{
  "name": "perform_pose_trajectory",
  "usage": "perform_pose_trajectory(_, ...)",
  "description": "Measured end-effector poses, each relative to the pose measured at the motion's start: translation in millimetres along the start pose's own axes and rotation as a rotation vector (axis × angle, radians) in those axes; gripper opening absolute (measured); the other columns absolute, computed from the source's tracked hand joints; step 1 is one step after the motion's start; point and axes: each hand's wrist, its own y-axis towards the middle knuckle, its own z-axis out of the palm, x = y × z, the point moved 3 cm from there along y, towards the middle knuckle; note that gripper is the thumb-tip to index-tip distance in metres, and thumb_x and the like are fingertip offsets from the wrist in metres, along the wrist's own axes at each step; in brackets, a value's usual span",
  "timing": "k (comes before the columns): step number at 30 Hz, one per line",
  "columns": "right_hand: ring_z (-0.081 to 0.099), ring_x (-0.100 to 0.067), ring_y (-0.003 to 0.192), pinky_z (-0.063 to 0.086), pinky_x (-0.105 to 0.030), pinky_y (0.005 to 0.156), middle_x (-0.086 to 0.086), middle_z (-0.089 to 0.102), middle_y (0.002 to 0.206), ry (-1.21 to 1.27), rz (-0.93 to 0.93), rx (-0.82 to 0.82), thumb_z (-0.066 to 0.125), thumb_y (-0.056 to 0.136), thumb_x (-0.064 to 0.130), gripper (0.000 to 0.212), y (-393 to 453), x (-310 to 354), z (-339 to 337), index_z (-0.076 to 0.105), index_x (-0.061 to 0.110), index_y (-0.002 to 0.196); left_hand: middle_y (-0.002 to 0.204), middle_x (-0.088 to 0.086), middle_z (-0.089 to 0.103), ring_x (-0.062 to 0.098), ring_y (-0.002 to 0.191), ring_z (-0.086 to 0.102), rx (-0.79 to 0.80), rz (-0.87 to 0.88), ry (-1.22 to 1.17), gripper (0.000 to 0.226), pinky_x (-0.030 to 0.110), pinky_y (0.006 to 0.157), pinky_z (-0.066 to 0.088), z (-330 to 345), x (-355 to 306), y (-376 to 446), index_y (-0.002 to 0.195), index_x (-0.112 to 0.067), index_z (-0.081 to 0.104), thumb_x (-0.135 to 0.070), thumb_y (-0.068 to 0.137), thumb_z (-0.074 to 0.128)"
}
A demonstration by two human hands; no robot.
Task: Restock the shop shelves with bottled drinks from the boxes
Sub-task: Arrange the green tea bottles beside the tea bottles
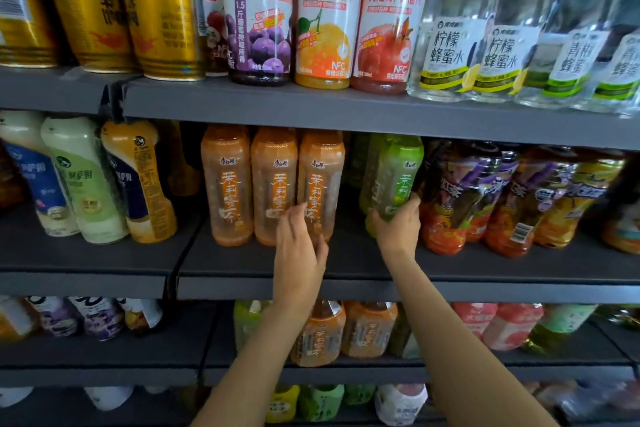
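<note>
While the right hand [398, 225] grips the green bottle [394, 177] on the middle shelf [346, 288], hiding its base, the left hand [298, 250] rests loose-fingered against the third of three orange bottles [320, 180]. Bottles behind are shadowed, uncountable.

Grey shelf edge [346, 111] running across above the middle tier, gold cans [162, 21] standing on the top tier at left, black clip [112, 104] sitting at the joint between two shelf sections.
</note>
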Motion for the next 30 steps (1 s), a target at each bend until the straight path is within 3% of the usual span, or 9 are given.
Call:
perform_pose_trajectory(3, 0.046, -0.034, 0.119, 0.042, -0.039, 0.093, -0.020, 0.045, 0.130, 0.020, -0.041, 0.026, 0.069, 0.081, 0.015, 0.067, 1.6, -7.5, 0.8, 0.031, -0.001, 0.133, 0.141, 0.008, 0.037, 0.020, 0.134, 0.033, -0.009, -0.045, 0.011, 0.063, 0.025, 0.101, 0.029, 5.7, -1.5, -1.5, 0.139, -0.011, 0.032, -0.012, 0.084, 0.064)
perform_pose_trajectory(9, 0.041, -0.029, 0.122, 0.034, -0.026, 0.100, -0.018, 0.038, 0.132, 0.078, -0.195, -0.137, 0.070, 0.081, 0.013, 0.067, -27.5, -8.4, -0.1, 0.032, -0.002, 0.135, 0.137, 0.009, 0.044, 0.020, 0.129, 0.041, -0.077, -0.141, -0.007, 0.061, 0.032, 0.102, 0.039, 11.4, -3.9, 1.3, 0.137, -0.009, 0.033, -0.017, 0.085, 0.063)
perform_pose_trajectory(14, 0.044, -0.030, 0.123, 0.040, -0.036, 0.099, -0.016, 0.045, 0.132, 0.098, -0.075, 0.034, 0.073, 0.078, 0.017, 0.074, 2.6, -10.2, -1.6, 0.030, 0.000, 0.137, 0.127, 0.012, 0.047, 0.023, 0.120, 0.047, -0.165, -0.140, -0.007, 0.053, 0.041, 0.096, 0.047, 14.0, -6.7, 0.1, 0.131, -0.007, 0.039, -0.014, 0.085, 0.063)
perform_pose_trajectory(17, 0.050, -0.029, 0.116, 0.040, -0.029, 0.088, -0.015, 0.050, 0.126, 0.062, -0.097, 0.055, 0.072, 0.079, 0.018, 0.064, 6.3, -8.1, -11.0, 0.037, 0.001, 0.130, 0.118, 0.010, 0.049, 0.018, 0.111, 0.050, -0.200, -0.085, -0.049, 0.045, 0.037, 0.092, 0.049, 15.5, -18.1, -5.0, 0.124, -0.007, 0.044, -0.013, 0.084, 0.063)
perform_pose_trajectory(20, 0.055, -0.021, 0.108, 0.040, -0.019, 0.080, -0.009, 0.056, 0.118, 0.103, -0.192, 0.079, 0.073, 0.079, 0.019, 0.059, -12.9, -10.4, -20.4, 0.042, 0.003, 0.127, 0.113, 0.002, 0.049, 0.011, 0.107, 0.047, -0.144, -0.007, -0.140, 0.049, 0.021, 0.090, 0.044, 19.7, -34.7, -0.2, 0.123, -0.008, 0.045, -0.033, 0.083, 0.059)
perform_pose_trajectory(23, 0.056, -0.010, 0.098, 0.040, -0.006, 0.076, 0.000, 0.059, 0.108, 0.173, -0.329, 0.178, 0.072, 0.079, 0.013, 0.053, -36.0, -7.5, -25.5, 0.047, 0.004, 0.125, 0.115, -0.009, 0.044, 0.002, 0.109, 0.042, -0.034, 0.032, -0.238, 0.068, 0.007, 0.089, 0.035, 21.1, -50.6, 11.4, 0.128, -0.011, 0.042, -0.053, 0.077, 0.058)
perform_pose_trajectory(26, 0.053, -0.003, 0.093, 0.036, 0.004, 0.073, 0.007, 0.056, 0.101, 0.176, -0.418, 0.344, 0.072, 0.076, 0.006, 0.050, -52.3, 2.8, -23.0, 0.050, 0.004, 0.121, 0.113, -0.005, 0.053, 0.008, 0.106, 0.050, -0.008, -0.051, -0.256, 0.071, 0.019, 0.086, 0.042, 15.5, -55.2, 17.2, 0.124, -0.012, 0.044, -0.049, 0.070, 0.071)
perform_pose_trajectory(30, 0.054, -0.003, 0.110, 0.043, -0.011, 0.092, 0.004, 0.059, 0.120, 0.230, -0.470, 0.602, 0.069, 0.076, 0.036, 0.060, -51.2, 9.9, -16.9, 0.051, 0.011, 0.127, 0.108, 0.002, 0.061, 0.016, 0.102, 0.058, -0.089, -0.115, -0.217, 0.068, 0.022, 0.082, 0.042, -10.0, -38.4, 16.5, 0.119, -0.011, 0.049, -0.046, 0.067, 0.074)
